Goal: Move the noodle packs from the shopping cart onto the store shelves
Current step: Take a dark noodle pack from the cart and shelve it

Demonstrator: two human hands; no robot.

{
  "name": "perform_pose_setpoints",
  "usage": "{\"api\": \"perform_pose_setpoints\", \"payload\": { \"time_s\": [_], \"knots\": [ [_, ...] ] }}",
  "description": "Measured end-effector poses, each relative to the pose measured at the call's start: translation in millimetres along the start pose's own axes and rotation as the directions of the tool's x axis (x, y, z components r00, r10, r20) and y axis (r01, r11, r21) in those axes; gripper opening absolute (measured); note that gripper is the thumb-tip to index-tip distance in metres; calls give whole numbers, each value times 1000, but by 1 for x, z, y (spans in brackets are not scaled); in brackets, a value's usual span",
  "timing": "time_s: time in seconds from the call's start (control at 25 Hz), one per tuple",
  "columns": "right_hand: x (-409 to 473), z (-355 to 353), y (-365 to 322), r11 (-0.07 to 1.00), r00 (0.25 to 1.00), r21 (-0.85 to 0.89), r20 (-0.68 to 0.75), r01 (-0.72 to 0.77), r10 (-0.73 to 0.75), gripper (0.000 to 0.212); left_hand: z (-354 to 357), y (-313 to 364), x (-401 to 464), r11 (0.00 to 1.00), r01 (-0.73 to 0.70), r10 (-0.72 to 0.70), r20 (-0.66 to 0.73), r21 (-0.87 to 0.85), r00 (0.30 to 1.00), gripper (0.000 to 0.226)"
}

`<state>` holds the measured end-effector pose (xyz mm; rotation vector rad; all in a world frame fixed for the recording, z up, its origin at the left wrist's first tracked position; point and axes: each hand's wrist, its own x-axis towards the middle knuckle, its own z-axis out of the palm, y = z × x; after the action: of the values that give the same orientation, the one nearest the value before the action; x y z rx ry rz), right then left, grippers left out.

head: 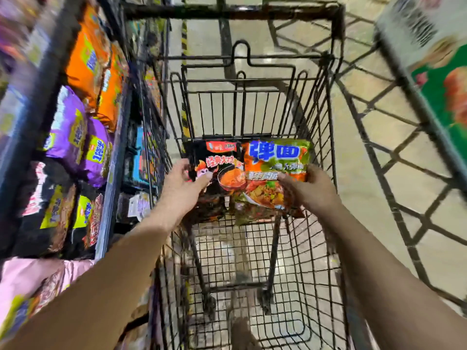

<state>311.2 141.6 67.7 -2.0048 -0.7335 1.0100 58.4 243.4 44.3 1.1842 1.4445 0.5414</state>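
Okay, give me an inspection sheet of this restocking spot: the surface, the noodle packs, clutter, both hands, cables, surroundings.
Surface: wire shopping cart, floor showing through its mesh bottom.
Job's things: black noodle pack and green noodle pack, side by side over the cart basket.
Clutter: nothing seen loose in the cart.
Hands: left hand grips the black pack's left edge; right hand grips the green pack's right edge.
Cables: nothing seen.
Surroundings: store shelves on the left, stocked with orange packs, purple packs and black packs; blurred boxes at upper right.
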Motion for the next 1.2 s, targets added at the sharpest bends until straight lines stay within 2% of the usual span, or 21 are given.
{"api": "perform_pose_setpoints", "payload": {
  "time_s": [0.04,0.12,0.2,0.24,0.4,0.6,0.68,0.8,0.92,0.96,1.04,1.08,1.2],
  "knots": [
    [-12,-12,-17,999,999,6,-8,35,-35,42,-7,13,-12,998,-56,56,-6,0,998,53],
    [-38,-34,-51,994,993,-10,-35,109,-109,51,-26,38,-40,988,-143,142,-24,-59,990,57],
    [-62,-54,-82,983,983,-43,-27,180,-181,49,-40,63,-67,971,-226,226,-9,-84,974,84],
    [-77,-66,-100,976,977,-44,-23,211,-212,47,-47,82,-83,956,-267,267,-17,-121,964,87],
    [-143,-109,-170,949,949,-36,-22,313,-313,47,-75,148,-146,903,-369,369,-44,-218,929,64],
    [-216,-163,-228,910,909,-61,-54,411,-414,44,-97,212,-219,826,-516,517,-61,-225,854,85],
    [-242,-184,-250,886,885,-72,-48,459,-462,41,-99,232,-252,814,-542,539,-79,-209,839,76],
    [-271,-215,-272,847,848,-94,-41,522,-528,31,-96,262,-293,784,-592,584,-104,-186,805,32],
    [-294,-237,-285,813,815,-92,-28,574,-579,35,-90,278,-330,750,-642,618,-176,-163,766,31],
    [-300,-242,-287,806,808,-81,-21,586,-589,38,-90,282,-344,734,-655,625,-201,-179,755,41],
    [-313,-254,-291,785,786,-37,9,618,-619,41,-85,282,-377,727,-663,614,-261,-179,745,74],
    [-318,-259,-292,771,771,-8,37,636,-636,41,-82,280,-394,723,-666,604,-298,-184,739,76],
    [-335,-265,-297,738,732,40,104,673,-673,40,-82,268,-439,718,-681,590,-396,-142,704,40]
  ]
}}
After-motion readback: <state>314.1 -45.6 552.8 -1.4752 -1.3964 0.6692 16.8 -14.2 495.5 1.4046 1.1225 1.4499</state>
